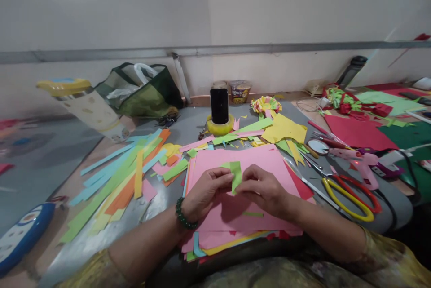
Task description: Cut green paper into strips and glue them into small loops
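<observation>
Left hand (206,190) and right hand (263,190) both pinch a green strip (235,174) between fingertips, held just above the pink sheets (256,157). Scissors (346,196) lie right; cut strips (117,175) left.

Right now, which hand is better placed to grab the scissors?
Right, probably. The right hand pinches the green strip on the side where the scissors lie; the left hand would have to cross over the pink paper stack.

Both bare forearms angled inward, left hand (206,189) with dark green bead bracelet (183,217) at wrist, right hand (264,189) opposite, fingertips of both pinched together, nearly meeting.
</observation>
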The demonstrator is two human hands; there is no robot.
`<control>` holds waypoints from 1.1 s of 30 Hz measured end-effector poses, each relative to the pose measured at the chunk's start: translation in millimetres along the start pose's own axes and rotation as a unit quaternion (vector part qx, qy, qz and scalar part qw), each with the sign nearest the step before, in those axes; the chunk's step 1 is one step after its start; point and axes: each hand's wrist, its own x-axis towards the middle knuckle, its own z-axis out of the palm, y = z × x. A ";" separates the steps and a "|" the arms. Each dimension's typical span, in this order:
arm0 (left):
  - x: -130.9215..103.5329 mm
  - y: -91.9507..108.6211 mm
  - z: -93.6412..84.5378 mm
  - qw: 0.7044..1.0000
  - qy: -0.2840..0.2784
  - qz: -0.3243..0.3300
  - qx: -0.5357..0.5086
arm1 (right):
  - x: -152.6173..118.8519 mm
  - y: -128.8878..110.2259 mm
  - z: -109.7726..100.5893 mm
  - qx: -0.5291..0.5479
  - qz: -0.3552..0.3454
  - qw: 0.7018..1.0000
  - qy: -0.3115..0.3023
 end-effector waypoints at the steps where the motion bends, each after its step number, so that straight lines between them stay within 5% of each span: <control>1: 0.4 -0.3 -0.4 1.000 -0.002 0.015 0.021 | 0.1 0.3 0.9 0.049 0.038 0.998 0.008; 7: -2.7 4.4 1.7 0.969 -0.013 0.106 0.221 | 8.3 3.4 -0.8 0.223 0.305 0.925 0.033; 12: -3.7 4.9 2.2 0.941 -0.001 0.149 0.305 | 11.6 7.5 -1.5 0.308 0.427 0.849 0.031; 19: -4.9 5.5 4.4 0.927 -0.006 0.166 0.336 | 13.7 8.0 -0.4 0.361 0.463 0.809 0.019; 33: -5.9 3.7 5.1 0.914 -0.014 0.182 0.361 | 12.3 8.4 -1.1 0.364 0.456 0.812 0.022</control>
